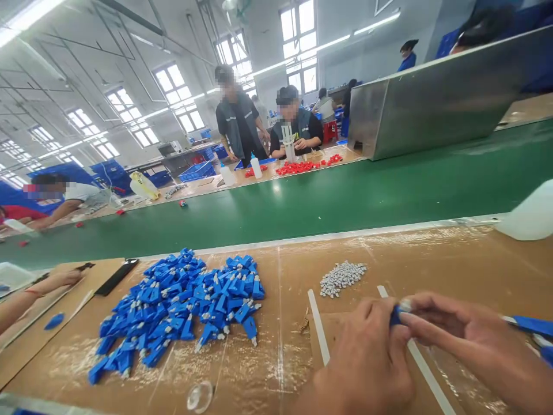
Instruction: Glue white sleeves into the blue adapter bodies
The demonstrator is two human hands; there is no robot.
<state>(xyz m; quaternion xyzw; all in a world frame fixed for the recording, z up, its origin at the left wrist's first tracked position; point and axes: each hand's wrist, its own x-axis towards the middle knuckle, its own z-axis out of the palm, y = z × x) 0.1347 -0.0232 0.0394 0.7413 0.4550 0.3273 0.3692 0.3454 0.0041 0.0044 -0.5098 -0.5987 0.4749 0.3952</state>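
Low on the right, my left hand (367,351) is closed around a small blue plastic part (394,316), most of it hidden by fingers. My right hand (466,340) pinches the same part from the other side, thumb and fingertip at its pale end (405,305). Just beyond my hands lies a small heap of grey pieces (342,278). To the left spreads a large pile of blue plastic parts (173,305), many with whitish tips. More blue parts (533,325) lie at the right edge, partly behind my right forearm.
A green conveyor belt (276,213) runs beyond the brown tabletop (259,369). A clear round cup (200,396) stands near the front edge. At left, a co-worker's hand (64,278) rests near a black strip (116,278). Across the belt, people sit and stand by red parts (302,167).
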